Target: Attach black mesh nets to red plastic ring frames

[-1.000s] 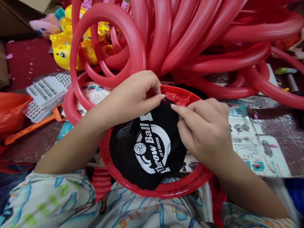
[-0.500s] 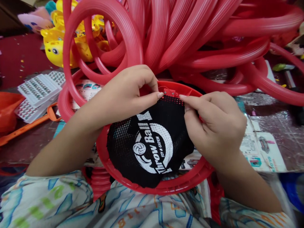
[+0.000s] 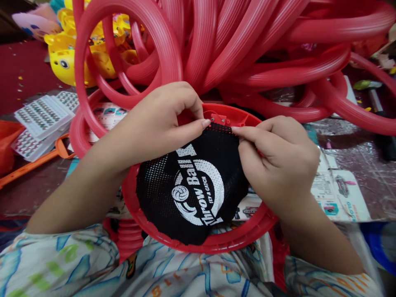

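Where the far left begins, we list an orange plastic handle lying below white blister trays of small studs, with yellow toy figures behind them. Next, our left hand, thumb and forefinger pressed together on the top edge of the black mesh net. Item: the net, printed "Throw Ball", lying inside the red hoop frame that rests on our lap; we judge it soft, light and limp, best taken at its hem, close to the rim, since the loose middle would only sag. Item: the frame, which we judge stiff and light, safe to steady by its rim. Next, our right hand, fingertips pinched shut on the same top hem, just beside the left. Behind both, a heap of red plastic rings. Far right, printed packaging cards on clear wrapping.
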`<action>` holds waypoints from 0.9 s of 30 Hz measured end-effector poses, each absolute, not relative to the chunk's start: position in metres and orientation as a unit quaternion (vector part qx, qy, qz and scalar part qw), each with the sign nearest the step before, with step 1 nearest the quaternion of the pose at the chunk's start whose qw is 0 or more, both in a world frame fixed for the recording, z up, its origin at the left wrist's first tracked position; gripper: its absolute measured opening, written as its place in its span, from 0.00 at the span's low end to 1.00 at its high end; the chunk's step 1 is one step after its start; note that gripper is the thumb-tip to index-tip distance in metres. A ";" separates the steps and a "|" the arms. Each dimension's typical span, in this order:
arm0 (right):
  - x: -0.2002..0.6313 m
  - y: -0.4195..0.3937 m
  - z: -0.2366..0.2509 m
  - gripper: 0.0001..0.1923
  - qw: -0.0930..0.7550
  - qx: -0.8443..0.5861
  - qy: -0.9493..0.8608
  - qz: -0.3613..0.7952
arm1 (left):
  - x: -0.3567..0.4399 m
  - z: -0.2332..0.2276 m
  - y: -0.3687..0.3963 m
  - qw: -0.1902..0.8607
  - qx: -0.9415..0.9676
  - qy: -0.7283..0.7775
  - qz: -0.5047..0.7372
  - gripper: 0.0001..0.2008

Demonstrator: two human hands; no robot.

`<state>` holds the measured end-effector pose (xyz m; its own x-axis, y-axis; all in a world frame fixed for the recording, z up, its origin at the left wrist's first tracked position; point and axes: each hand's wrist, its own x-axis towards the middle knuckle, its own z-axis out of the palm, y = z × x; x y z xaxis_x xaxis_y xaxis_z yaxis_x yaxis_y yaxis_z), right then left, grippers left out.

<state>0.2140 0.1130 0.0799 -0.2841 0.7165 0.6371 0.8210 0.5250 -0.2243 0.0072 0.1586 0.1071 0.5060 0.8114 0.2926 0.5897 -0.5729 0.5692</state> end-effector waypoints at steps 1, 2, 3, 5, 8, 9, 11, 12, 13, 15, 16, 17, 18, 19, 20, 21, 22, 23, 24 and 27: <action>0.215 0.114 0.079 0.12 0.352 -0.478 -0.801 -0.076 | 0.007 0.107 0.159 0.196 0.848 0.412 0.270 0.05; 0.215 0.115 0.079 0.12 0.346 -0.477 -0.805 -0.076 | 0.008 0.106 0.159 0.189 0.853 0.410 0.263 0.03; 0.216 0.116 0.078 0.12 0.339 -0.477 -0.808 -0.073 | 0.008 0.106 0.159 0.184 0.858 0.408 0.252 0.03; 0.217 0.116 0.078 0.12 0.331 -0.479 -0.811 -0.064 | 0.009 0.106 0.158 0.183 0.872 0.402 0.210 0.11; 0.217 0.115 0.080 0.11 0.338 -0.484 -0.805 -0.054 | 0.008 0.106 0.155 0.173 0.890 0.388 0.167 0.19; 0.217 0.114 0.080 0.11 0.339 -0.487 -0.803 -0.051 | 0.007 0.105 0.154 0.166 0.893 0.386 0.163 0.20; 0.217 0.113 0.081 0.11 0.331 -0.497 -0.801 -0.045 | 0.005 0.103 0.154 0.163 0.895 0.384 0.157 0.21; 0.217 0.112 0.081 0.11 0.326 -0.502 -0.800 -0.042 | 0.004 0.102 0.155 0.166 0.895 0.385 0.152 0.22; 0.218 0.112 0.081 0.11 0.324 -0.503 -0.800 -0.040 | 0.003 0.101 0.155 0.168 0.896 0.385 0.143 0.22; 0.218 0.112 0.081 0.11 0.316 -0.506 -0.802 -0.040 | 0.001 0.098 0.157 0.167 0.898 0.386 0.128 0.23; 0.219 0.112 0.081 0.11 0.312 -0.507 -0.803 -0.040 | 0.001 0.097 0.158 0.163 0.899 0.385 0.128 0.23; 0.219 0.113 0.080 0.11 0.308 -0.508 -0.803 -0.042 | 0.001 0.096 0.158 0.160 0.900 0.384 0.130 0.23; 0.220 0.113 0.080 0.11 0.304 -0.509 -0.804 -0.044 | 0.000 0.096 0.158 0.160 0.900 0.382 0.133 0.24; 0.220 0.113 0.080 0.11 0.301 -0.509 -0.805 -0.044 | 0.000 0.095 0.158 0.162 0.899 0.382 0.141 0.24; 0.220 0.113 0.080 0.12 0.297 -0.508 -0.807 -0.045 | 0.000 0.095 0.158 0.165 0.898 0.382 0.144 0.23; 0.220 0.113 0.081 0.12 0.294 -0.506 -0.809 -0.046 | 0.001 0.095 0.158 0.167 0.898 0.382 0.142 0.23; 0.220 0.113 0.081 0.12 0.290 -0.504 -0.812 -0.048 | 0.001 0.095 0.157 0.166 0.899 0.380 0.138 0.24; 0.220 0.113 0.081 0.12 0.286 -0.502 -0.814 -0.051 | 0.001 0.095 0.157 0.160 0.901 0.379 0.135 0.24; 0.220 0.113 0.081 0.13 0.283 -0.500 -0.817 -0.057 | 0.001 0.096 0.157 0.152 0.905 0.376 0.128 0.25; 0.218 0.114 0.082 0.13 0.270 -0.486 -0.826 -0.091 | 0.003 0.100 0.156 0.126 0.916 0.363 0.115 0.27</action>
